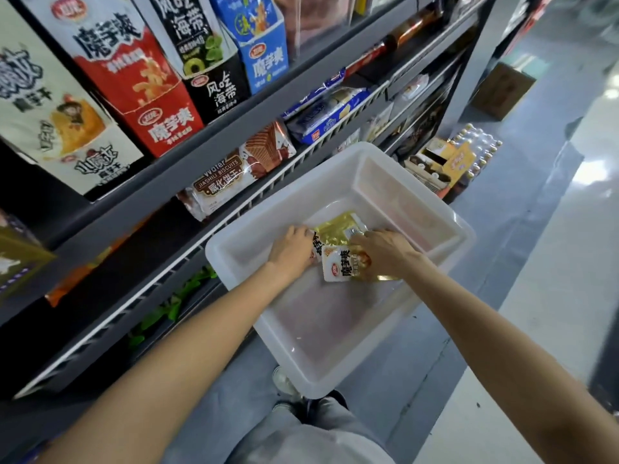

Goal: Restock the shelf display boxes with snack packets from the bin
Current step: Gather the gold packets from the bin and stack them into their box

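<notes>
Both my left hand [292, 250] and right hand [382, 251] curl onto light, slippery foil snack packets [338, 262] in the translucent white plastic bin [395, 333]; I'd pinch edges.

Shop aisle with dark grey metal shelving [234, 128] running along the left, white wire rails on the shelf fronts. Floor [522, 195] is glossy blue-grey, throwing back bright overhead light.

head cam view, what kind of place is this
Most likely a small shop or convenience store aisle. Grey shelves hold branded snack display boxes and wafer biscuit packs, and a shrink-wrapped case of bottles sits on the floor beyond the white bin.
</notes>
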`<control>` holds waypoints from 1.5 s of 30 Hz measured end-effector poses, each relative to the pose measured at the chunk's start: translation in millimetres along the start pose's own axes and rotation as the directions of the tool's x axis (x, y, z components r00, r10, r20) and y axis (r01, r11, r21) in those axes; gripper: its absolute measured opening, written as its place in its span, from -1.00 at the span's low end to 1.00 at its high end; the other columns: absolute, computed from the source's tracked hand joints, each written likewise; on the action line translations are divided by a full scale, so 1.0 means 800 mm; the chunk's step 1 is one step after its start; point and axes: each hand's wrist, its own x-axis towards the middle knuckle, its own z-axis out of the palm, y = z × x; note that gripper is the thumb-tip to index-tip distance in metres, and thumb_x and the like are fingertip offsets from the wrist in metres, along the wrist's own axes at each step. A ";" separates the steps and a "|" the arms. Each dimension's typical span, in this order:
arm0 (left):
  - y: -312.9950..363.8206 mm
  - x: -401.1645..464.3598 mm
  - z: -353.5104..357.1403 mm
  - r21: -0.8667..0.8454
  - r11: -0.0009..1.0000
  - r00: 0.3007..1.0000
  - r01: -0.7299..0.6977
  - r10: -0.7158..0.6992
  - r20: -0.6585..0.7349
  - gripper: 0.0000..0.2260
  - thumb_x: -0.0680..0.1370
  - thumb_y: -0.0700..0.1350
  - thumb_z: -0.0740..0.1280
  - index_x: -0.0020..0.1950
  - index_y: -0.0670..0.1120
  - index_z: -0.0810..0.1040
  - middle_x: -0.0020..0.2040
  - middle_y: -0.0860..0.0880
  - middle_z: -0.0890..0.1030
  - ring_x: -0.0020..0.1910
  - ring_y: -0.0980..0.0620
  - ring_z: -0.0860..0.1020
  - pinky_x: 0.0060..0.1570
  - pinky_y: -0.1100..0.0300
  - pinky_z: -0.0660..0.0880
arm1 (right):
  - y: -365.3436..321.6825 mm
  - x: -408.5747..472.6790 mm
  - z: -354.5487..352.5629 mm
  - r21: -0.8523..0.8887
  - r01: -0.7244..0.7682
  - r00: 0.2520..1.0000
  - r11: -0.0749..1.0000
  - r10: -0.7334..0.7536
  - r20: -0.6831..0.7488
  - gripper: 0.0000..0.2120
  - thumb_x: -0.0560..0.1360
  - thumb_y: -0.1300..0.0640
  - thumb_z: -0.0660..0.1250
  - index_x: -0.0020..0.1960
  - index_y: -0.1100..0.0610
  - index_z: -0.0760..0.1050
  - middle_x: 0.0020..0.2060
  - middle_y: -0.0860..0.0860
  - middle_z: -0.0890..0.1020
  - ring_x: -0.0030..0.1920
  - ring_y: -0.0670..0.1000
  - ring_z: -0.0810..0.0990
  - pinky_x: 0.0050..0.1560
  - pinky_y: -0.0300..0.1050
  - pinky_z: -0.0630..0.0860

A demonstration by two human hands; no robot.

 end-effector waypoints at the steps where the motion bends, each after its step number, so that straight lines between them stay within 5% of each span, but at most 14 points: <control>1: 0.003 -0.001 -0.003 -0.016 0.999 0.999 0.049 -0.049 0.005 -0.39 0.47 0.02 0.42 0.38 -0.22 0.27 0.32 -0.20 0.38 0.28 -0.16 0.35 0.17 0.03 0.42 | 0.000 -0.001 0.000 -0.001 -0.035 0.999 0.999 0.035 -0.013 -0.46 0.42 -0.04 0.39 0.31 0.06 0.30 0.04 0.04 0.61 0.06 0.14 0.59 -0.03 -0.06 0.45; 4: 0.010 -0.001 -0.019 -0.138 0.976 0.985 0.171 -0.163 0.061 -0.37 0.38 -0.10 0.52 0.30 -0.23 0.26 0.20 -0.24 0.48 0.16 -0.21 0.47 0.00 0.06 0.40 | 0.000 -0.003 -0.008 0.030 -0.129 0.990 0.991 0.130 -0.055 -0.56 0.45 0.05 0.34 0.27 0.12 0.31 -0.03 0.09 0.62 -0.02 0.17 0.59 -0.21 -0.05 0.42; 7: 0.001 -0.013 -0.033 -0.291 0.942 0.985 0.168 -0.170 0.022 -0.56 0.47 -0.16 0.43 0.24 -0.17 0.30 0.06 -0.17 0.59 0.00 -0.18 0.56 -0.18 0.09 0.40 | -0.001 -0.010 -0.024 0.340 -0.224 0.948 0.913 0.285 -0.142 -0.70 0.45 0.14 0.31 0.18 0.08 0.40 -0.07 0.14 0.61 -0.08 0.22 0.58 -0.18 0.01 0.47; 11: -0.020 -0.061 -0.066 -0.570 0.811 0.953 0.133 -0.262 -0.151 -0.84 0.53 -0.15 0.36 0.08 -0.13 0.49 -0.13 0.05 0.54 -0.18 0.06 0.51 -0.25 0.29 0.37 | -0.022 -0.028 -0.052 0.634 -0.109 0.872 0.766 0.380 -0.309 -0.68 0.48 0.19 0.32 0.24 0.09 0.45 -0.05 0.15 0.65 -0.08 0.21 0.61 -0.14 0.02 0.48; 17: -0.051 -0.136 -0.108 -0.930 0.363 0.928 0.056 -0.362 -0.085 -0.69 0.49 -0.21 0.39 0.09 0.16 0.49 -0.06 -0.03 0.60 -0.12 0.02 0.63 -0.18 0.08 0.59 | -0.089 -0.045 -0.081 0.806 0.167 0.839 0.567 0.348 -0.418 -0.80 0.51 0.20 0.35 0.10 0.10 0.42 -0.22 -0.18 0.59 -0.27 -0.24 0.58 -0.24 -0.28 0.46; 20: -0.048 -0.171 -0.130 -0.964 0.259 0.929 0.059 -0.368 -0.042 -0.88 0.54 -0.25 0.31 -0.08 -0.06 0.60 -0.20 -0.06 0.57 -0.28 0.20 0.59 -0.34 0.33 0.50 | -0.115 -0.050 -0.090 0.790 0.202 0.838 0.579 0.315 -0.445 -0.76 0.50 0.16 0.36 0.13 0.11 0.41 -0.24 -0.02 0.65 -0.23 0.04 0.61 -0.18 -0.07 0.50; 24: -0.059 -0.221 -0.168 -0.999 0.044 0.954 -0.004 -0.299 -0.017 -0.77 0.56 -0.35 0.17 -0.02 -0.18 0.62 -0.12 -0.09 0.70 -0.07 0.01 0.67 -0.11 0.33 0.55 | -0.144 -0.058 -0.119 0.777 0.308 0.860 0.549 0.188 -0.474 -0.72 0.51 0.12 0.36 0.18 0.00 0.39 -0.15 -0.05 0.69 -0.19 -0.01 0.65 -0.14 0.02 0.57; 27: -0.070 -0.257 -0.191 -0.959 0.253 0.906 -0.132 -0.362 -0.220 -0.78 0.48 -0.36 0.35 -0.02 -0.08 0.65 -0.12 0.00 0.71 -0.08 0.05 0.66 -0.09 0.32 0.54 | -0.166 -0.060 -0.149 0.780 0.414 0.860 0.469 0.081 -0.504 -0.75 0.52 0.11 0.35 0.11 -0.14 0.39 -0.14 -0.17 0.68 -0.15 -0.14 0.66 -0.11 -0.06 0.59; 32: -0.091 -0.307 -0.219 -0.738 0.659 0.623 -0.146 -0.518 -0.586 -0.93 0.43 -0.01 0.45 -0.19 0.12 0.59 -0.23 0.12 0.48 -0.32 0.18 0.38 -0.31 0.35 0.28 | -0.205 -0.060 -0.206 0.761 0.592 0.788 0.267 0.004 -0.615 -0.74 0.49 0.23 0.37 0.02 -0.08 0.40 -0.13 -0.13 0.69 -0.11 -0.11 0.67 -0.10 -0.12 0.59; 36: -0.111 -0.347 -0.242 -0.670 0.731 0.495 -0.132 -0.537 -0.683 -0.95 0.52 0.02 0.36 -0.08 0.17 0.51 -0.04 0.21 0.52 -0.13 0.31 0.47 -0.15 0.41 0.35 | -0.238 -0.054 -0.244 0.734 0.661 0.743 0.159 -0.001 -0.669 -0.77 0.47 0.19 0.38 0.04 -0.02 0.41 -0.16 -0.14 0.69 -0.13 -0.09 0.67 -0.10 -0.18 0.58; 40: -0.124 -0.375 -0.264 -0.660 0.722 0.278 -0.205 -0.604 -0.747 -0.95 0.60 -0.01 0.26 -0.07 0.11 0.45 -0.26 0.00 0.56 -0.29 -0.10 0.55 -0.38 -0.05 0.50 | -0.269 -0.047 -0.277 0.718 0.681 0.726 0.144 -0.007 -0.688 -0.79 0.48 0.16 0.39 0.04 -0.02 0.43 -0.16 -0.09 0.69 -0.11 -0.08 0.67 -0.04 -0.11 0.58; 45: -0.143 -0.388 -0.294 -0.601 0.767 0.004 -0.225 -0.616 -0.788 -0.90 0.60 -0.02 0.26 -0.07 0.16 0.38 -0.29 0.20 0.55 -0.32 -0.02 0.58 -0.44 -0.10 0.55 | -0.304 -0.046 -0.309 0.718 0.694 0.719 -0.055 0.016 -0.695 -0.87 0.51 0.19 0.36 -0.03 -0.03 0.50 -0.16 -0.12 0.69 -0.05 -0.09 0.66 0.01 -0.14 0.56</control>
